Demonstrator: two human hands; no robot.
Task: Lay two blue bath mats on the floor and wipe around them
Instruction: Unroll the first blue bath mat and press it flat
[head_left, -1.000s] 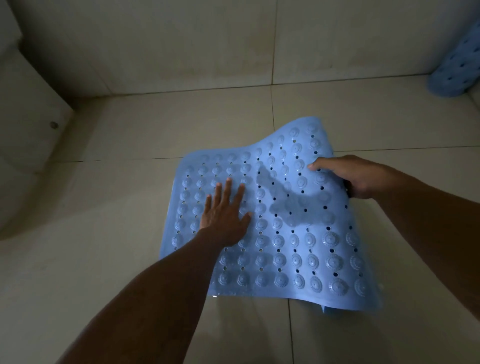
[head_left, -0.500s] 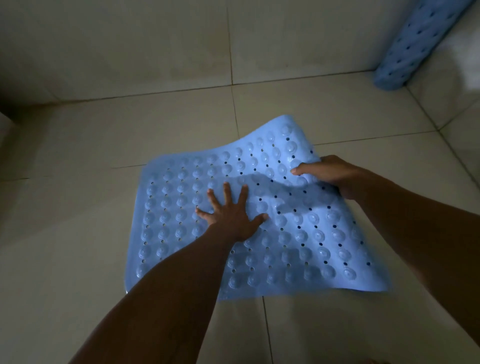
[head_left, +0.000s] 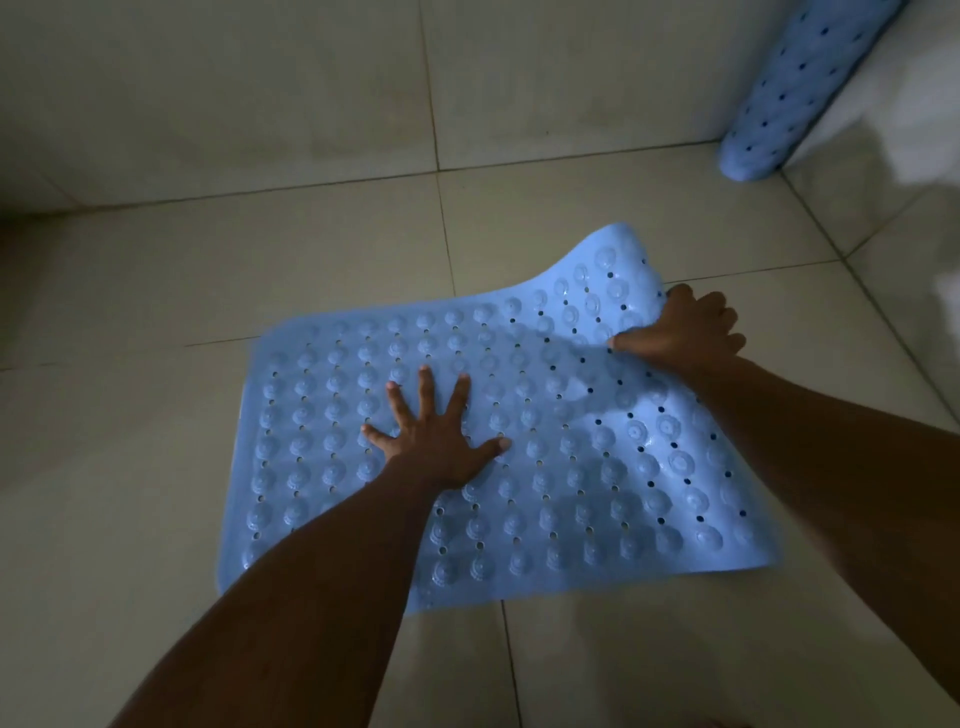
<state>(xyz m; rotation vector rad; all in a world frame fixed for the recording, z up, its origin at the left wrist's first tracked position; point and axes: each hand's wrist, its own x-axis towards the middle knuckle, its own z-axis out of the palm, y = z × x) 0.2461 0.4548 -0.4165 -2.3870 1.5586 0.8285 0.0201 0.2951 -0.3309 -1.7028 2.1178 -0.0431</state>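
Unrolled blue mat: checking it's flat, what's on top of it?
The left hand presses flat on the unrolled blue mat; the right hand grips its raised far edge. Underneath is hidden.

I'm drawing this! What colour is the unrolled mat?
The mat is light blue; head view shows it.

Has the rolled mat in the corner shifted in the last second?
No. The rolled mat leans in the same corner, with its lower end on the floor at the base of the back wall. Only the camera turned.
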